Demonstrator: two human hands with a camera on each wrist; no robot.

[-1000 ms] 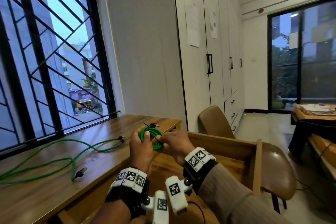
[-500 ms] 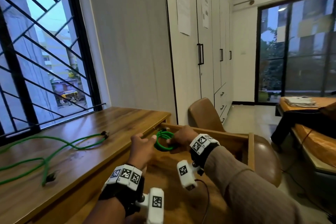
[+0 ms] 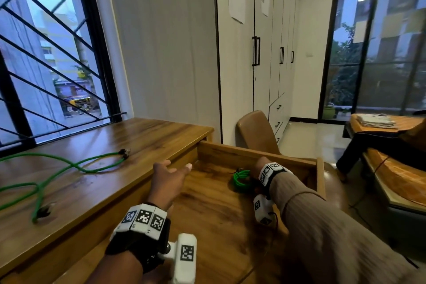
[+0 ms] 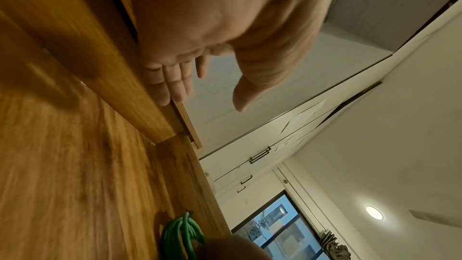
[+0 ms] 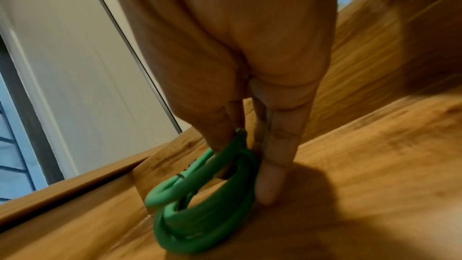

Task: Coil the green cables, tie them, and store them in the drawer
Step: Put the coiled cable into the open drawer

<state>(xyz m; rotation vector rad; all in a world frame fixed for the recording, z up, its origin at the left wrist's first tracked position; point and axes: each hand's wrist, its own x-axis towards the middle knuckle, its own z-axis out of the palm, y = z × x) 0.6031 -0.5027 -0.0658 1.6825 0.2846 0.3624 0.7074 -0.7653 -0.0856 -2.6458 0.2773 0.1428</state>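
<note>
My right grip [image 5: 240, 145] pinches the coil [image 5: 200, 205], setting it in the drawer [image 3: 253, 152]; left grip [image 3: 170, 173] spread. Next: release, fetch loose cable [image 3: 69, 163].

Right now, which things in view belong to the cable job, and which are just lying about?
Job:
- coiled green cable, pinched by the right hand
- open drawer
- loose green cable on the desk
- left hand, empty

Lying about:
- brown chair
- folded cloth

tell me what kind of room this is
Probably an office or study: a wooden desk with an open drawer, tall white cupboards, and a brown padded chair beside it.
</note>
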